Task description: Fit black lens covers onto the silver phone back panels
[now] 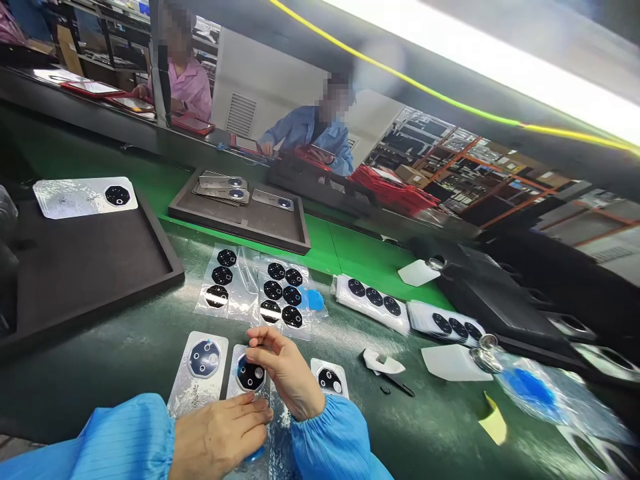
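A phone back cover (233,379) with an octagonal black camera plate (250,373) lies in front of me, partly hidden by both hands. Across its lower part rests my left hand (223,433), palm down, fingers stretched out. My right hand (287,373) is over the plate's upper right edge, its fingers curled and the tips close together; whatever they pinch, if anything, I cannot make out. Blue film shows at the plate's left edge, and a blue piece (255,456) peeks out below my left hand. Similar covers lie to the left (193,390) and right (330,377).
Sheets of black camera plates (281,293) lie ahead, with stacked sheets (373,303) farther right. Dark trays stand left (100,267) and at the back (240,223), holding covers. A black-handled tool (400,383) and yellow paper (494,420) lie right. Two people sit beyond the bench.
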Tool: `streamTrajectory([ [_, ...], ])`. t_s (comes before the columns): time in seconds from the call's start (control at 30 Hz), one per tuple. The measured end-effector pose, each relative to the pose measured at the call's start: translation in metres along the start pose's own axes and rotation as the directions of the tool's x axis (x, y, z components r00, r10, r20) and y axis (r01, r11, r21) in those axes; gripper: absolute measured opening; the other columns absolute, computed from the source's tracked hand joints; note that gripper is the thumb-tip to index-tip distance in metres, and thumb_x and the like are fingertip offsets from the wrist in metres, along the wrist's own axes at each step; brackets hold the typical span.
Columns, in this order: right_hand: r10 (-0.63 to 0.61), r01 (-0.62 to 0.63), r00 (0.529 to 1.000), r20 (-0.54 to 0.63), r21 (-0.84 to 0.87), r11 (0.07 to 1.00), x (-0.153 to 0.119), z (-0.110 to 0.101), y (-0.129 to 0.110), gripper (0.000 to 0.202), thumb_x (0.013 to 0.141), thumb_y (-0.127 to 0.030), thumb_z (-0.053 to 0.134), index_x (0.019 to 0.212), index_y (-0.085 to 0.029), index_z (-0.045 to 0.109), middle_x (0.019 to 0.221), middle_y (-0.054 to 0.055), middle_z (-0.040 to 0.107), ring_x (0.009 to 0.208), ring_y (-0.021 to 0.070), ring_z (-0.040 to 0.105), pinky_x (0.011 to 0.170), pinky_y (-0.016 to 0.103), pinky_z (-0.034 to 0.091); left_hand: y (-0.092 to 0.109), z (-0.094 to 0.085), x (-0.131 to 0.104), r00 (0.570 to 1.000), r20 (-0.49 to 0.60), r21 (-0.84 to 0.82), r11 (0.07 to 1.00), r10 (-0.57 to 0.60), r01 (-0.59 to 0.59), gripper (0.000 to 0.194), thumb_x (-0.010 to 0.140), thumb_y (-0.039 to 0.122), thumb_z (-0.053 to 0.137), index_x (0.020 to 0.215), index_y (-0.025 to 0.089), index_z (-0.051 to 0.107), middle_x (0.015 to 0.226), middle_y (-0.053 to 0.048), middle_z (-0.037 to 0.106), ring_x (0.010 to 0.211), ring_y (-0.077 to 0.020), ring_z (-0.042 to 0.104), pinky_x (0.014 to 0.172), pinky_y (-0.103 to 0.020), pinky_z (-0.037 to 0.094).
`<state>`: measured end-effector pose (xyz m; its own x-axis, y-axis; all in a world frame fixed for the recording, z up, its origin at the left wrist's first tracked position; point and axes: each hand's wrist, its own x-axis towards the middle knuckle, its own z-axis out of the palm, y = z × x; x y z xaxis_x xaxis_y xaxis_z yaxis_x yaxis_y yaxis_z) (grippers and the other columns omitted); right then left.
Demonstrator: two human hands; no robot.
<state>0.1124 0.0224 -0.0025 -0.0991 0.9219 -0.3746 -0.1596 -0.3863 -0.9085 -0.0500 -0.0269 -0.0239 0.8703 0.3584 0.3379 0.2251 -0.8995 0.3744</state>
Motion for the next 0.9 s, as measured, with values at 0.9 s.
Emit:
streamTrajectory([
  [0.9, -0.373, 0.455, 0.874, 0.311, -0.252, 0.854, -0.08, 0.039, 0.01, 0.017, 0.099, -0.028, 0.041, 0.105, -0.024, 0.056, 0.095, 0.004, 0.06, 0.073, 0.0139, 0.064, 0.067, 0.025, 0.055, 0.017, -0.036, -0.042, 0.811, -0.129, -0.395, 0.78, -0.57, 0.485, 0.039, 0.105, 0.034, 0.029, 0.136, 0.021, 0.047, 0.105, -0.005, 0.073, 0.094, -0.0172, 0.071, 0.077, -0.023, 0.059],
])
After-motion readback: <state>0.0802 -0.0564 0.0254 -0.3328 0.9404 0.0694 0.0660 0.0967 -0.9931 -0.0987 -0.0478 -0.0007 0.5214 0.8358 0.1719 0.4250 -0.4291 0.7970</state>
